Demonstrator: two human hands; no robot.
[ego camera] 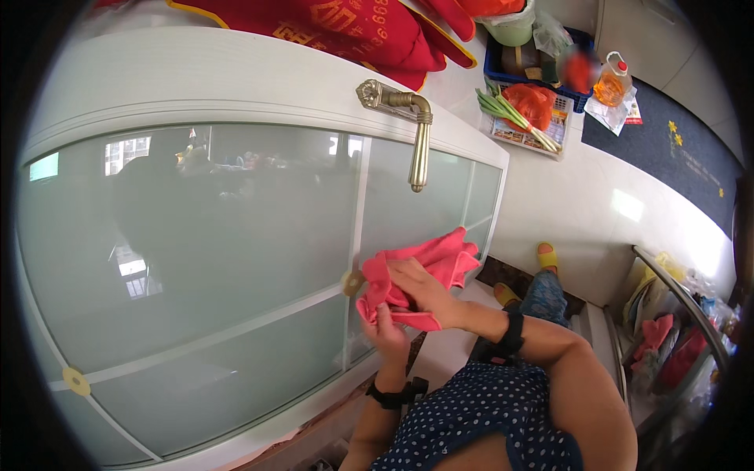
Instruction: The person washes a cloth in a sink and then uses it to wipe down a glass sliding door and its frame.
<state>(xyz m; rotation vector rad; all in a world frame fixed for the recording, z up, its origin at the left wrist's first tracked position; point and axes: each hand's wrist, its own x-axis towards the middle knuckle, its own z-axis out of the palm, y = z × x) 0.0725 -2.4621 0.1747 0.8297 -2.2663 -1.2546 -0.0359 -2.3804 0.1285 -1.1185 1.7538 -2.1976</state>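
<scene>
A pink cloth [450, 262] is bunched in front of the frosted glass panel [247, 235] of a white-framed door. My right hand [425, 289] lies in its folds, with the fingertips partly covered by the cloth. Below it, my left hand [386, 337] pinches the cloth's lower edge between thumb and fingers. Just left of the cloth, a round gold ornament [352, 284] marks where the white glazing bars cross. Whether the cloth touches the glass is hard to tell. Above the hands, a brass lever handle [419, 147] sticks out from the door frame [194, 76].
Red cloths with yellow trim and writing [353, 35] hang over the door's top. Beyond stand a basket with spring onions [518, 120], a blue crate [498, 62] and an oil bottle [612, 82] by a dark mat [671, 141]. At right, a metal rail [683, 300] fronts bagged items.
</scene>
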